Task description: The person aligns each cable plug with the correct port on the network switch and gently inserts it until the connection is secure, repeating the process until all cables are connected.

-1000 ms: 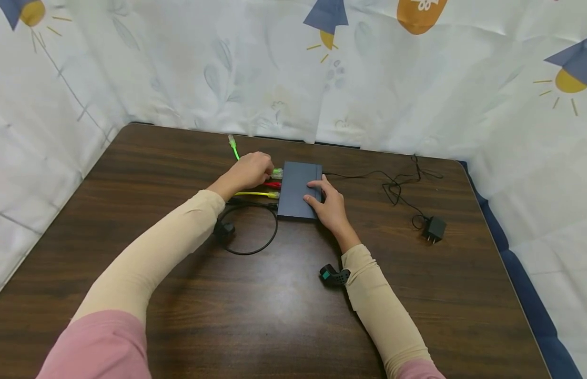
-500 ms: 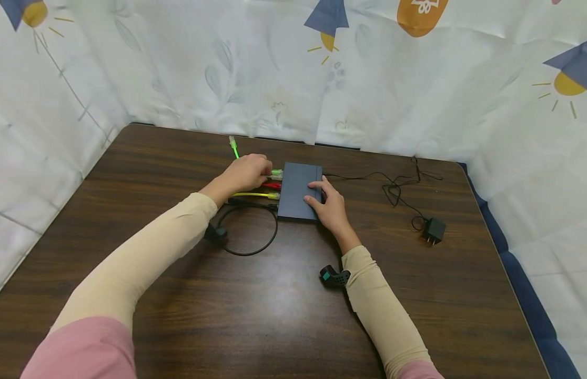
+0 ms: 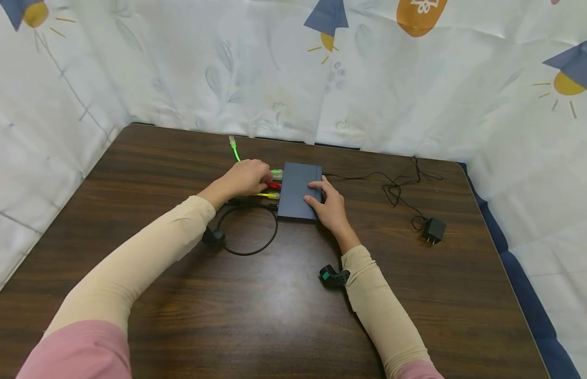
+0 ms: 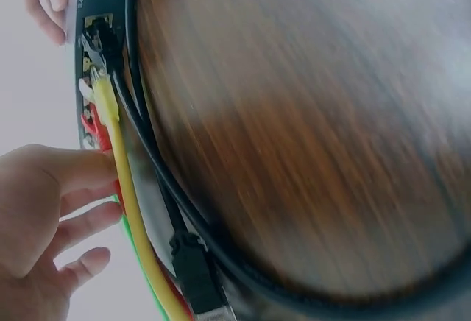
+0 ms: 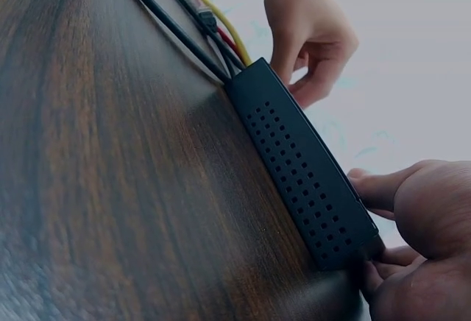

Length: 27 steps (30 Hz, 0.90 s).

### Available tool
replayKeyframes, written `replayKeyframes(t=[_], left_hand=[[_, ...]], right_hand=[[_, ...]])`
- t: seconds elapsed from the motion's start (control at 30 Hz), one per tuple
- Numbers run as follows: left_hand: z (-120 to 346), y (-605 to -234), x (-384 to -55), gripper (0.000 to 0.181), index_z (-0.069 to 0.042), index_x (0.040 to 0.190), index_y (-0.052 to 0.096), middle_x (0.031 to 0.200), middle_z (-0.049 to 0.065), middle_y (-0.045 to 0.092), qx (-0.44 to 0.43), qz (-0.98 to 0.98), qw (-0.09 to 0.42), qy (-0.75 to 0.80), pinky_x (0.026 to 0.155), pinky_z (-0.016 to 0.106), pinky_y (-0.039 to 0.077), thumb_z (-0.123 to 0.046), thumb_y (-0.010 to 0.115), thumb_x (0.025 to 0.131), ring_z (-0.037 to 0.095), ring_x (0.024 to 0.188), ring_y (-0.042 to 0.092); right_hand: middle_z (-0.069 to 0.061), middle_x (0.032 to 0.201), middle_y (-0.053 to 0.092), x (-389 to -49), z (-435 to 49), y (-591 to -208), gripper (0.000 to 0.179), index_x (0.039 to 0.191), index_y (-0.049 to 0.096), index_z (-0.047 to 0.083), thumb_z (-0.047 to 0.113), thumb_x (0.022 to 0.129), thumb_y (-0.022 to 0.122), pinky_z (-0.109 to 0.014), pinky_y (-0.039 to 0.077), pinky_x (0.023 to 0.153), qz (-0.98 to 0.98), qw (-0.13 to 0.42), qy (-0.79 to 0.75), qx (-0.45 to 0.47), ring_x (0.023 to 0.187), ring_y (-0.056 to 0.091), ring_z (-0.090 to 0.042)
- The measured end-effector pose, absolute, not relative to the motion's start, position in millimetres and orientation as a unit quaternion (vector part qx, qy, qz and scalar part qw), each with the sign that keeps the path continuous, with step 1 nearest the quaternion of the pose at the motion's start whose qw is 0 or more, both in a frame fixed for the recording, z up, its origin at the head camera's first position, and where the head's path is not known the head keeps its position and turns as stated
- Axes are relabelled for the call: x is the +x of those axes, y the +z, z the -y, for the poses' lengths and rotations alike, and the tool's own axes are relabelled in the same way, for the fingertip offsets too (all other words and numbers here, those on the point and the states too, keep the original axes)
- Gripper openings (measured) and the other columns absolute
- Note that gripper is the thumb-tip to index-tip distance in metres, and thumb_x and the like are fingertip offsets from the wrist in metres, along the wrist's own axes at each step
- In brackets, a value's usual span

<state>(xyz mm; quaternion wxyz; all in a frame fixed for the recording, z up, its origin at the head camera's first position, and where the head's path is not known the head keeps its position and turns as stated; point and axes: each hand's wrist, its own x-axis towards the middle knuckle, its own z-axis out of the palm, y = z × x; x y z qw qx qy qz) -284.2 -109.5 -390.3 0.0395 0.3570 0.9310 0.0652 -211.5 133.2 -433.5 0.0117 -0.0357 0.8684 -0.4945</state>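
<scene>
A dark blue-grey network switch lies flat on the table, its port side facing left. My right hand grips its right edge, thumb on top and fingers around the far side. With thumb and fingertips, my left hand pinches the red network cable close to its plug at the ports. Nearer to me are the plugged-in yellow cable and a black cable. A green plug sits in the row beyond the red one. The left fingers partly hide the cables in the head view.
The black cable makes a loop on the table. A green cable's loose end points away at the back. To the right, a tangled thin power cord runs to a black power adapter. A patterned curtain surrounds the table.
My left hand has shifted slightly toward me, from beside the green and clear plugs to the red cable. The right hand and the switch have stayed in place.
</scene>
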Motion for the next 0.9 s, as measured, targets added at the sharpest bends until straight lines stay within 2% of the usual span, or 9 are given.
replayKeyframes(t=[0.13, 0.2, 0.3, 0.5, 0.67, 0.77, 0.9], left_hand=[[107, -390, -284, 0.028, -0.015, 0.061, 0.054, 0.071, 0.002, 0.052, 0.374, -0.926, 0.011, 0.061, 0.057, 0.031, 0.028, -0.004, 0.065, 0.085, 0.016, 0.060, 0.036], [105, -390, -284, 0.037, -0.016, 0.057, 0.043, 0.066, 0.001, 0.043, 0.381, -0.923, -0.002, 0.058, 0.057, 0.031, 0.021, -0.001, 0.062, 0.085, 0.015, 0.059, 0.026], [103, -390, -283, 0.041, -0.017, 0.056, 0.037, 0.066, 0.001, 0.037, 0.382, -0.923, -0.006, 0.055, 0.057, 0.031, 0.018, 0.001, 0.059, 0.085, 0.015, 0.059, 0.022], [102, -390, -280, 0.029, -0.014, 0.064, 0.052, 0.074, 0.004, 0.049, 0.353, -0.933, 0.040, 0.056, 0.057, 0.030, 0.026, -0.007, 0.062, 0.090, 0.017, 0.062, 0.034], [110, -387, -273, 0.009, -0.012, 0.086, 0.069, 0.089, 0.005, 0.060, 0.344, -0.935, 0.050, 0.069, 0.063, 0.034, 0.046, -0.015, 0.064, 0.092, 0.019, 0.072, 0.054], [116, -384, -267, 0.010, -0.012, 0.099, 0.071, 0.097, 0.005, 0.062, 0.351, -0.931, 0.038, 0.092, 0.071, 0.039, 0.052, -0.015, 0.064, 0.092, 0.020, 0.080, 0.062], [123, -384, -263, 0.009, -0.013, 0.098, 0.071, 0.099, 0.004, 0.064, 0.369, -0.921, 0.051, 0.113, 0.074, 0.039, 0.053, -0.016, 0.065, 0.092, 0.019, 0.082, 0.062]], right_hand=[[-0.008, 0.161, 0.023, -212, -131, -433, 0.036, 0.126, 0.061, 0.015, 0.022, 0.091, 0.067, -0.041, 0.036, 0.113, -0.875, 0.010, -0.482, -0.040, 0.143, 0.035, -0.027], [-0.009, 0.160, 0.024, -212, -131, -431, 0.035, 0.126, 0.061, 0.016, 0.023, 0.091, 0.067, -0.043, 0.036, 0.113, -0.878, 0.007, -0.477, -0.040, 0.143, 0.036, -0.028], [-0.010, 0.160, 0.023, -211, -131, -430, 0.034, 0.125, 0.061, 0.016, 0.024, 0.092, 0.066, -0.044, 0.036, 0.113, -0.878, 0.006, -0.477, -0.041, 0.143, 0.035, -0.029], [-0.010, 0.161, 0.023, -209, -132, -431, 0.034, 0.126, 0.061, 0.016, 0.024, 0.093, 0.065, -0.044, 0.036, 0.113, -0.876, 0.010, -0.481, -0.038, 0.143, 0.035, -0.029], [-0.009, 0.161, 0.022, -209, -132, -433, 0.034, 0.126, 0.061, 0.015, 0.023, 0.093, 0.065, -0.043, 0.036, 0.113, -0.872, 0.011, -0.488, -0.037, 0.143, 0.036, -0.029], [-0.009, 0.161, 0.023, -210, -133, -434, 0.034, 0.126, 0.061, 0.015, 0.023, 0.093, 0.065, -0.042, 0.036, 0.114, -0.870, 0.011, -0.492, -0.037, 0.143, 0.036, -0.029], [-0.009, 0.161, 0.023, -211, -133, -434, 0.034, 0.125, 0.061, 0.014, 0.022, 0.092, 0.066, -0.041, 0.036, 0.113, -0.870, 0.007, -0.492, -0.036, 0.142, 0.037, -0.031]])
